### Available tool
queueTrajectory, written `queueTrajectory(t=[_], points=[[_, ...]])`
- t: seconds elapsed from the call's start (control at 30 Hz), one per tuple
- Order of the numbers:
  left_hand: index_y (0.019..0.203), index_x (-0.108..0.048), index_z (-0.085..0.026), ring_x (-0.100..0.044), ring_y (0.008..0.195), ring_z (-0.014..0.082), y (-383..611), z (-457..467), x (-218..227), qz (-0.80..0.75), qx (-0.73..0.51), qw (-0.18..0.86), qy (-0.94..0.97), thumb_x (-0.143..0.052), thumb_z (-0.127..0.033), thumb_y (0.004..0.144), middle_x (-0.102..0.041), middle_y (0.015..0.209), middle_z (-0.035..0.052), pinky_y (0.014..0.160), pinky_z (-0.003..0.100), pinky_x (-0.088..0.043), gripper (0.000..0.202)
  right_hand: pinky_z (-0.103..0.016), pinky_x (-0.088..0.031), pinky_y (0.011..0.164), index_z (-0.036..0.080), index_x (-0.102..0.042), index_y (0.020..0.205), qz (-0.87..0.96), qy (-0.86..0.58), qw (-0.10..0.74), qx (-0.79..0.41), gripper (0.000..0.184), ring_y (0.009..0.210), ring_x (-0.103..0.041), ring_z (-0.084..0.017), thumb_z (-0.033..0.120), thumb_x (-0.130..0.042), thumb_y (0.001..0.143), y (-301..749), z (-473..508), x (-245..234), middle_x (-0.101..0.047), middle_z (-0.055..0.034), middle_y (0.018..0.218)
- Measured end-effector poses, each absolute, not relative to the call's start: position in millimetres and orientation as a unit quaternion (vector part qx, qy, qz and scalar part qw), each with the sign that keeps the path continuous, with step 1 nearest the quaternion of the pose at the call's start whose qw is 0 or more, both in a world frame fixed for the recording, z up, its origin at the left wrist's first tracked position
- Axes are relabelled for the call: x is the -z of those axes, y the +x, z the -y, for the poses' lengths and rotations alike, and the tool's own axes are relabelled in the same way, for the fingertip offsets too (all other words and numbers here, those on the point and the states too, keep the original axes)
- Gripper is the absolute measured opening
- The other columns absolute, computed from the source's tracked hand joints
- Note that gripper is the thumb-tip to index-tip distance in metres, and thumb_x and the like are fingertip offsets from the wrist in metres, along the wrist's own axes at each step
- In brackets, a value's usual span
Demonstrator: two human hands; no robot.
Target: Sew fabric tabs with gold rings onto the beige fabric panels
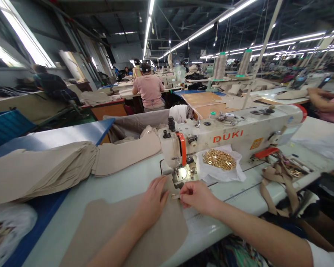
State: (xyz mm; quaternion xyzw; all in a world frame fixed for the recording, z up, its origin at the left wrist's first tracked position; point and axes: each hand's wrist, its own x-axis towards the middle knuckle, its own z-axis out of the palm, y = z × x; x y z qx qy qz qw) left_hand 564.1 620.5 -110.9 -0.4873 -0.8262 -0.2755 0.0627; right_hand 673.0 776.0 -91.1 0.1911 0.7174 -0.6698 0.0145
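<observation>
A large beige fabric panel (pixel 117 218) lies on the pale sewing table, its upper edge close to the needle area of a white sewing machine (pixel 200 139). My left hand (pixel 153 200) rests flat on the panel, fingers stretched toward the machine. My right hand (pixel 197 197) is closed in a pinch at the panel's right edge. Between its fingertips is a small pale tab (pixel 175 196) that touches the fabric; its finer details are too small to make out. Just right of the needle plate (pixel 181 173), gold metal rings (pixel 219 159) are heaped on a white cloth (pixel 239 174).
A stack of beige panels (pixel 44 170) lies at the left, with another beige piece (pixel 128 154) beside it. Beige straps (pixel 278 181) hang over the table's right front edge. A plastic bag (pixel 13 226) sits lower left. Several people work at other stations behind.
</observation>
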Motion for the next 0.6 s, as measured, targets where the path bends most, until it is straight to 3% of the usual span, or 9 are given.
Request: queueTrajectory(t=[0.3,0.5,0.6], points=[[0.116,-0.049,-0.018,-0.056,0.107,0.0261,579,-615,117,0.818,0.283,0.076,-0.495,-0.046,-0.024,0.086,-0.060,0.112,0.0119,0.090,0.046,-0.049,0.030,-0.015,-0.050,0.047,0.016,-0.058,0.056,-0.726,0.200,0.119,0.647,0.020,0.046,-0.061,-0.009,0.004,-0.054,0.070,634,-786,87,-0.061,0.0047,0.047],[0.096,-0.057,-0.019,-0.059,0.093,0.0213,580,-622,110,0.797,0.290,0.110,-0.518,-0.046,-0.025,0.088,-0.064,0.097,0.0077,0.082,0.038,-0.053,0.015,-0.012,-0.047,0.041,0.015,-0.055,0.051,-0.731,0.203,0.171,0.629,0.025,0.039,-0.057,-0.007,0.002,-0.050,0.072,623,-788,79,-0.056,0.0048,0.040],[0.086,-0.061,-0.019,-0.060,0.083,0.0189,579,-628,109,0.789,0.290,0.144,-0.522,-0.043,-0.022,0.090,-0.065,0.087,0.0063,0.077,0.034,-0.053,0.018,-0.012,-0.047,0.040,0.015,-0.053,0.049,-0.736,0.206,0.186,0.618,0.027,0.036,-0.055,-0.006,0.002,-0.052,0.072,621,-789,73,-0.055,0.0050,0.038]])
